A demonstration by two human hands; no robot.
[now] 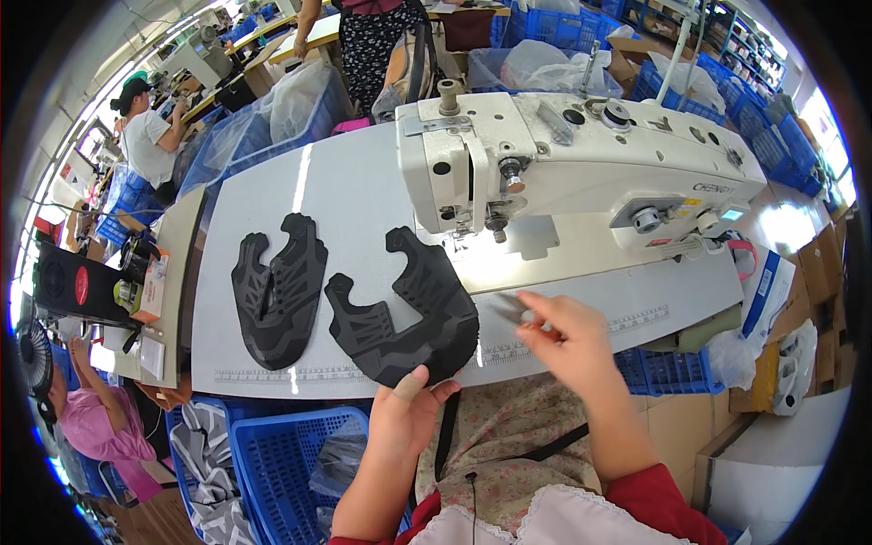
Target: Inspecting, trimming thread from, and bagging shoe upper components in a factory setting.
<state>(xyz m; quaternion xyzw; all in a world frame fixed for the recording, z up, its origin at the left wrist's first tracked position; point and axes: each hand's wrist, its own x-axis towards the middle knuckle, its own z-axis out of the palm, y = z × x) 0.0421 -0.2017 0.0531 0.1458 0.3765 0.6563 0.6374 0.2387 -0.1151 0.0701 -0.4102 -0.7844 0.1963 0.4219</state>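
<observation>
Left hand: I see the left hand (pixel 411 404) pinch the near edge of a curved black piece (pixel 427 336), thumb on top and fingers under it.
Right hand: I see the right hand (pixel 572 341) curl around a small grey pointed tool (pixel 510 310). It is blurry, so I can't tell what kind it is.
Piece in hand: It is over the white table (pixel 350 186), in front of the sewing machine. It has two arms with a wide gap between them. I can't tell if it touches the table.
Other black piece: A second black piece (pixel 275 309) lies flat to the left, apart from the first. Its arms are closer together.
Ruler: A ruler strip (pixel 604 325) runs along the near side of the table.
Machine: The big white sewing machine (pixel 568 168) stands on the table, past the held piece and to the right.
Below: I spot a blue basket (pixel 295 420) under the table's near edge, with a see-through bag inside.
Far left: A person in pink (pixel 104 422) sits near a black fan (pixel 34 361).
</observation>
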